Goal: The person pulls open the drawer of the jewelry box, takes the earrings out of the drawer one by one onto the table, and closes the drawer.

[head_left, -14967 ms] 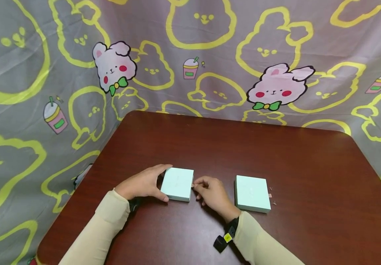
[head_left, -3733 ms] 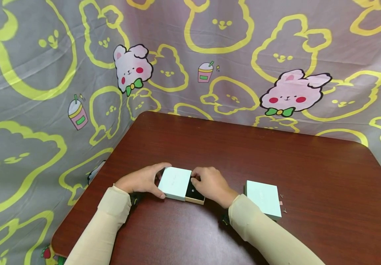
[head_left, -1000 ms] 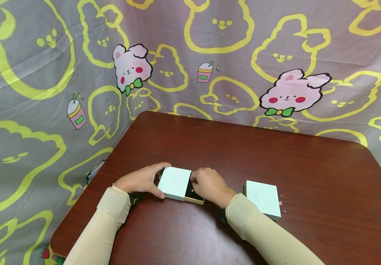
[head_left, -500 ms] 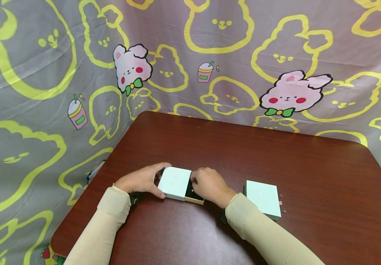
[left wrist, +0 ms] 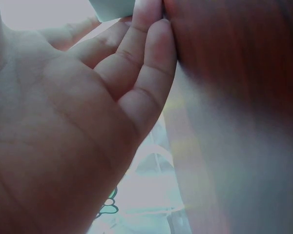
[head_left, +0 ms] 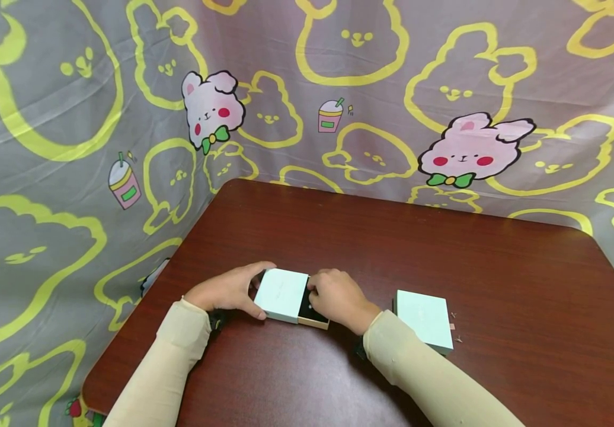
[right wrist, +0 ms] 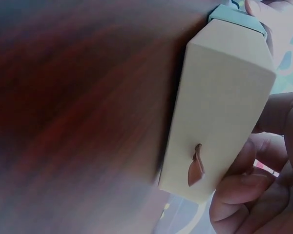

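A pale mint slide-out gift box [head_left: 284, 293] lies on the table, its drawer [right wrist: 219, 107] pulled partly out to the right. My left hand [head_left: 230, 290] holds the box's sleeve from the left, thumb on the near side and fingers at the far side. Inside the drawer shows a black insert [head_left: 306, 308] with a tiny shiny dot. My right hand [head_left: 341, 299] has curled fingers over the drawer's far right part; its fingertips dip inside and are hidden, so what they pinch cannot be told. A brown ribbon tab [right wrist: 196, 168] hangs from the drawer's front face.
A second mint box [head_left: 424, 320] stands right of my right forearm, with a pinkish tab [head_left: 452, 327] on its right side. Small thin bits [head_left: 459, 339] lie beside it. Patterned cloth [head_left: 360, 77] hangs behind and left of the brown table [head_left: 381, 237].
Fifteen seconds ago the left box was shut, with my right hand at its right side tab; since then its drawer has slid out. Over the last second almost nothing has moved.
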The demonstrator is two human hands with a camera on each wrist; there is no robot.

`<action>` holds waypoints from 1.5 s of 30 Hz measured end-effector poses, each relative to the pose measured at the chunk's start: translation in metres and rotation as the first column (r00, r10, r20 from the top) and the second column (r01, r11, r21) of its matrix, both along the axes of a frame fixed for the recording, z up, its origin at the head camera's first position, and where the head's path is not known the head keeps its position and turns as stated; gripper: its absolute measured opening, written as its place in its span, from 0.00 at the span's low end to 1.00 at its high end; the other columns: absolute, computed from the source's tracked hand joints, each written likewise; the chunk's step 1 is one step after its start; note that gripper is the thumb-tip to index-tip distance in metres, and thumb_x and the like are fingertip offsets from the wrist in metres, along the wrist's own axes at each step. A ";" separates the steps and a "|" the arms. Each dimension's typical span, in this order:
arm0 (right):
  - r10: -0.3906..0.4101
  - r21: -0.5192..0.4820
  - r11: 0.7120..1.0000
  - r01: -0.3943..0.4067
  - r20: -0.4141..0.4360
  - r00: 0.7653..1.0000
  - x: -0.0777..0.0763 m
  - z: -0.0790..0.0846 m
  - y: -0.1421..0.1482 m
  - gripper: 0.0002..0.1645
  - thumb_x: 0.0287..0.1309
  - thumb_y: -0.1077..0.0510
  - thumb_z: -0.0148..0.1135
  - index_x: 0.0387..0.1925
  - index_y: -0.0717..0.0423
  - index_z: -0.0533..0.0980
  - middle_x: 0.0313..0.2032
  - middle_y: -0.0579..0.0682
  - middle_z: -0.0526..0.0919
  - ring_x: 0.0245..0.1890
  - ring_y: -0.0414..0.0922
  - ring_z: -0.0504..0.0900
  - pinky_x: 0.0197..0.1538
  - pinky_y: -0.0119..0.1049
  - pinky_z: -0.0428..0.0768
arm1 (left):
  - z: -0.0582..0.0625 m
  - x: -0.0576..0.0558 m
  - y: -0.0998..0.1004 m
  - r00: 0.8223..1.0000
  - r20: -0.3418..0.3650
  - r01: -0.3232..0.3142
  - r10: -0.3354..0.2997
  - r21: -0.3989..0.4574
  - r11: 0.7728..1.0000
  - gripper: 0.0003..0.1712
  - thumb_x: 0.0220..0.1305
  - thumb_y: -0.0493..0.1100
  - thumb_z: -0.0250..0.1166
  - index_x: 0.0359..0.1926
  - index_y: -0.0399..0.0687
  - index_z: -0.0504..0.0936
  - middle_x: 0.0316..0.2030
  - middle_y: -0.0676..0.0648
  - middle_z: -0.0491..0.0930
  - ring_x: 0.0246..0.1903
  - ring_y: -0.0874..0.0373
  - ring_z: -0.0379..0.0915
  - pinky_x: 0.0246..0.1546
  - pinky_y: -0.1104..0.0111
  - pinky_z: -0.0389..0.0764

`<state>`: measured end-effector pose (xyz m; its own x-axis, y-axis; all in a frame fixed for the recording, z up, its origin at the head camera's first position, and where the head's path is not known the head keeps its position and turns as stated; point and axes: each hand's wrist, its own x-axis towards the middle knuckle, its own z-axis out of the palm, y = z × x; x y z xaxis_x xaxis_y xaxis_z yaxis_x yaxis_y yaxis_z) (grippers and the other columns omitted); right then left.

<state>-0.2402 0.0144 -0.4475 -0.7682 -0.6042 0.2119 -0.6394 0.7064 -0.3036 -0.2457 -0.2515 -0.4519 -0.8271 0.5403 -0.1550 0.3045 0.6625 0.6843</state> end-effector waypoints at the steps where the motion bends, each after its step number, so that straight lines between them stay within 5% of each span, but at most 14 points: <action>1: 0.004 0.000 1.000 -0.004 -0.005 1.000 0.000 0.000 0.000 0.09 0.48 0.63 0.61 0.22 0.46 0.81 0.26 0.42 0.80 0.25 0.38 0.75 0.29 0.35 0.75 | 0.000 0.000 0.000 1.000 0.003 -0.001 0.001 0.000 1.000 0.60 0.36 0.48 0.84 0.69 0.45 0.61 0.48 0.51 0.73 0.42 0.56 0.72 0.40 0.63 0.76; 19: 0.014 -0.017 1.000 -0.015 -0.027 1.000 0.001 0.006 0.002 0.16 0.52 0.65 0.58 0.15 0.45 0.72 0.14 0.37 0.67 0.16 0.34 0.60 0.21 0.32 0.66 | 0.001 -0.001 0.001 1.000 0.010 -0.011 0.011 -0.012 1.000 0.61 0.36 0.50 0.84 0.70 0.45 0.61 0.49 0.51 0.73 0.43 0.56 0.72 0.42 0.63 0.76; 45: 0.019 -0.028 0.999 -0.019 0.011 1.000 0.000 0.009 0.005 0.08 0.54 0.64 0.60 0.32 0.51 0.84 0.30 0.44 0.84 0.26 0.36 0.77 0.33 0.34 0.77 | 0.005 0.001 0.003 1.000 0.024 -0.011 0.011 0.018 1.000 0.59 0.36 0.48 0.84 0.69 0.45 0.61 0.48 0.50 0.73 0.42 0.55 0.72 0.41 0.62 0.76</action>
